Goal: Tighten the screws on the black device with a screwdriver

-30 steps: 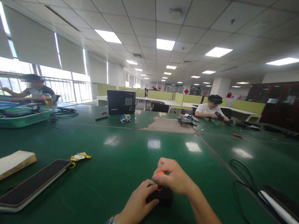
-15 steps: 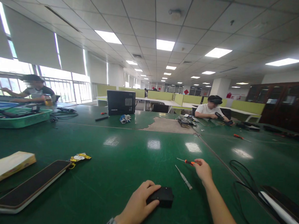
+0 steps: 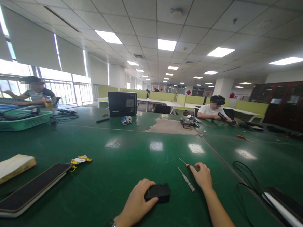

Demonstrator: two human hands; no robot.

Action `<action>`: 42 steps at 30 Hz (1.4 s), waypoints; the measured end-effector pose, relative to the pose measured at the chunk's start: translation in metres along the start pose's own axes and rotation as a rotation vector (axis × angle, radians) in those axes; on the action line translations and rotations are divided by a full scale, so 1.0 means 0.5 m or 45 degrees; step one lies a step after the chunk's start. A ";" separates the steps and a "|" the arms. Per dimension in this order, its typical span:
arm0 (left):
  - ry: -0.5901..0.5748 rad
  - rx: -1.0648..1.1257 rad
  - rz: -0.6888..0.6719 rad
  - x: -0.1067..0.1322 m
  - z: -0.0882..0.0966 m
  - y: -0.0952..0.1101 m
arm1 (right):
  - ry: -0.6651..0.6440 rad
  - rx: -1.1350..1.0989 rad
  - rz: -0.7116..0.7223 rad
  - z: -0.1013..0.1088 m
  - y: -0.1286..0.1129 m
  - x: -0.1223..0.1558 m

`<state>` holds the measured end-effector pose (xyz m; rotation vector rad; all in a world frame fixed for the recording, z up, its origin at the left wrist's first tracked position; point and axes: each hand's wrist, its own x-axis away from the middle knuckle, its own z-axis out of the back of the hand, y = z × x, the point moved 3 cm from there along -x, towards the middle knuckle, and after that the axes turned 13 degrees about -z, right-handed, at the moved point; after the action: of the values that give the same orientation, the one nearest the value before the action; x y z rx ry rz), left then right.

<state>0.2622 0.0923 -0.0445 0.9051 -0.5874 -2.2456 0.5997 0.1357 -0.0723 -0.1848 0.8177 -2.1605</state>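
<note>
My left hand (image 3: 137, 203) rests on a small black box (image 3: 158, 192) on the green table (image 3: 128, 153), its fingers wrapped round the box's near side. My right hand (image 3: 202, 175) lies further right with its fingertips on the orange handle of a small screwdriver (image 3: 185, 164). A second, grey-handled screwdriver (image 3: 186, 179) lies just left of that hand. A watch sits on my left wrist.
A long black device (image 3: 31, 189) with a yellow tag and a pale cardboard box (image 3: 5, 170) lie at the left. Black cables (image 3: 249, 191) and a dark bar are at the right. Two other people sit at the far side, with a green basket (image 3: 19, 119) and a black case (image 3: 122, 103).
My right hand lifted the orange screwdriver off the black box, carried it right and set it down beside the grey one. My left hand stayed on the box.
</note>
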 end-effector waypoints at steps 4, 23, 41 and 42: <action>0.036 0.044 0.043 0.000 0.004 -0.014 | -0.180 0.116 0.051 0.004 -0.036 0.017; 0.074 -0.037 0.103 -0.001 0.007 -0.026 | -0.857 -0.599 0.189 -0.043 -0.095 0.159; 0.019 -0.135 0.085 -0.003 0.016 -0.016 | -0.877 -0.473 0.388 0.039 -0.053 0.233; 0.017 -0.134 0.084 -0.003 0.016 -0.015 | -0.851 -0.440 0.414 0.043 -0.056 0.235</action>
<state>0.2543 0.0997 -0.0430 0.8362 -0.4815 -2.1881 0.5116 0.0524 -0.0540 -0.8381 0.7465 -1.4917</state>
